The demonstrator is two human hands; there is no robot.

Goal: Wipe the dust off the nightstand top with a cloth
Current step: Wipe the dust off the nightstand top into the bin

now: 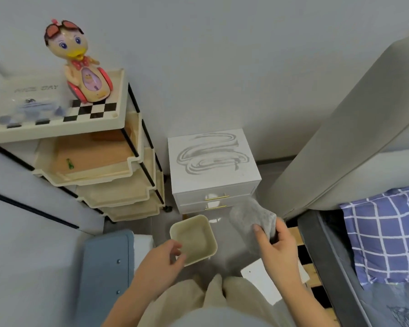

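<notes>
The small white nightstand (224, 182) stands against the wall at centre, two drawers with gold handles below. Its top carries a layer of dust marked by grey looping swipe trails (210, 153). My right hand (278, 246) holds a grey cloth (252, 217) in the air, in front of the nightstand's lower drawers and below its top. My left hand (162, 261) grips the near rim of a square cream bin (194, 239) that sits low in front of the nightstand. My beige trouser legs show at the bottom.
A cream tiered trolley (99, 166) stands left of the nightstand, with a duck toy (80, 60) on its top tray. A bed with a grey headboard (354, 128) and a blue checked pillow (387, 234) fills the right. A blue-grey panel (104, 274) lies lower left.
</notes>
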